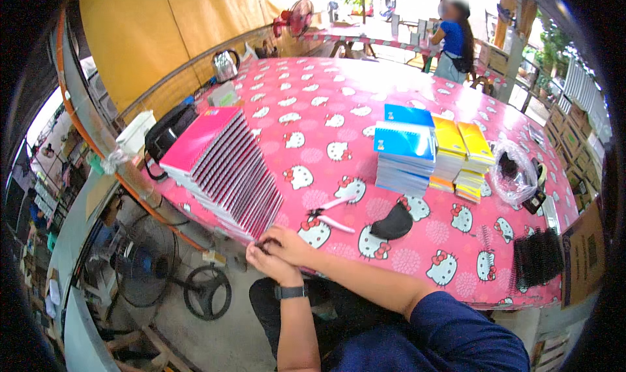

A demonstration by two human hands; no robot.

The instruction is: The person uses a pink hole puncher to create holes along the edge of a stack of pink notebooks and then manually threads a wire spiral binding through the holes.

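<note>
At the table's near edge, my left hand (276, 266) and my right hand (291, 247) are closed together. Something small and dark shows between their fingers, but I cannot make out what it is. Just beyond them leans a tall stack of pink spiral notebooks (225, 170), its coil-bound edges facing right, its lowest end close to my fingers. Pliers with pale pink handles (334, 218) lie on the table to the right of the stack. Beside the pliers is a black, rounded, flat item (393, 221).
Blue notebooks (405, 144) and yellow notebooks (464, 144) stand in stacks at right centre. Nearby are a clear plastic bag (515, 176), black spiral coils (538, 258) and a cardboard box (583, 254). A kettle (225, 65) stands far left. Another person (454, 43) works at a farther table.
</note>
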